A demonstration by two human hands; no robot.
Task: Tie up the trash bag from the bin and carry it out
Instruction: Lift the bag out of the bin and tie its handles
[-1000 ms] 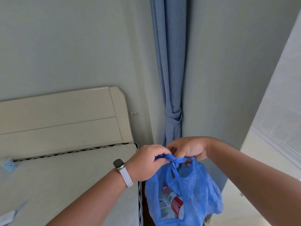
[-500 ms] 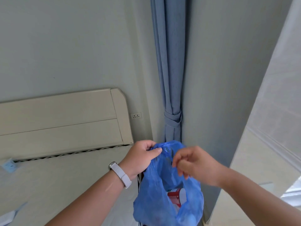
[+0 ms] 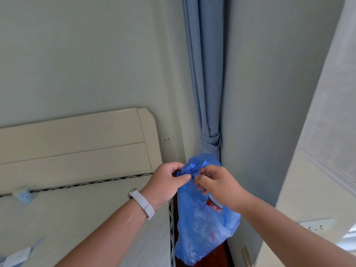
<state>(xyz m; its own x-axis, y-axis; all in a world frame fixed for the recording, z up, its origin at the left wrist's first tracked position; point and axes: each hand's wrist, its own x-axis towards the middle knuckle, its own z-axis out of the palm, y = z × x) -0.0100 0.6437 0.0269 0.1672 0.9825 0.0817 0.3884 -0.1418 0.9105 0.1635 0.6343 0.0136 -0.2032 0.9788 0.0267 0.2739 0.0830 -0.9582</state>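
A thin blue plastic trash bag [image 3: 200,224] hangs in the air in front of me, with a red-labelled container showing through its side. My left hand [image 3: 165,184], a white watch on its wrist, pinches the gathered top of the bag. My right hand [image 3: 217,187] holds the twisted blue plastic from the other side, fingers curled around it. Part of the bag's top puffs up behind both hands. No bin is in view.
A bare mattress [image 3: 81,218] with a cream headboard [image 3: 77,143] lies to my left. A tied blue curtain [image 3: 208,93] hangs in the corner ahead. A wall socket [image 3: 166,139] sits beside the headboard. A pale wall edge [image 3: 308,170] stands to the right.
The hands came apart from the bag's top, then closed together again on the twisted plastic. The bag's top is now bunched tighter, and the bag hangs lower and narrower.
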